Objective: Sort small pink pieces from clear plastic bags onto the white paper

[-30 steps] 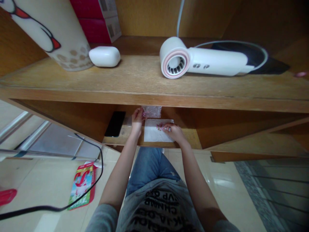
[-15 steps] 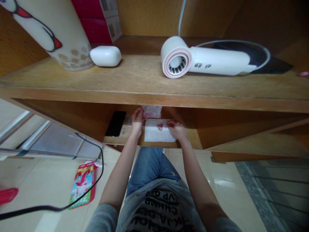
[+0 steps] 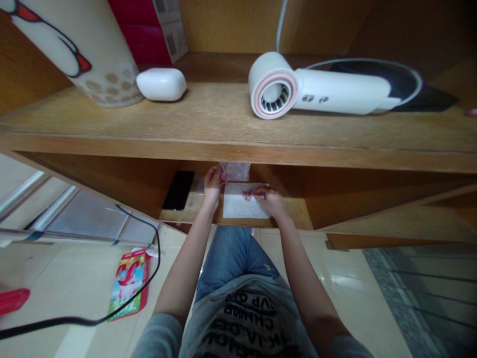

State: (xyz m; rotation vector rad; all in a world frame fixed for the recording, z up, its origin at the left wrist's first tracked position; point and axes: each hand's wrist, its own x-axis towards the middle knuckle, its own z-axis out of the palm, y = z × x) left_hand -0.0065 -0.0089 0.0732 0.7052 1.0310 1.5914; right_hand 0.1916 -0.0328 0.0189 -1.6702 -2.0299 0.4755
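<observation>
Partway, we'd judge: trinkets (image 3: 247,195) loose on paper (image 3: 238,211), our right hand (image 3: 271,200) beside them, left hand (image 3: 212,184) at bag (image 3: 237,171) behind paper; grips unclear.

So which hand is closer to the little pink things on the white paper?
Right. The right hand is just right of the pink things; the left hand is farther off, to their left, at the clear bag.

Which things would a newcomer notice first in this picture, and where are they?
Probably the white handheld device with a pink-ringed round front, lying on the wooden upper shelf, and the large cream cup with brown spots at that shelf's left end. Below, small pink pieces on a white paper sheet might draw the eye next, beside the right hand.
</observation>
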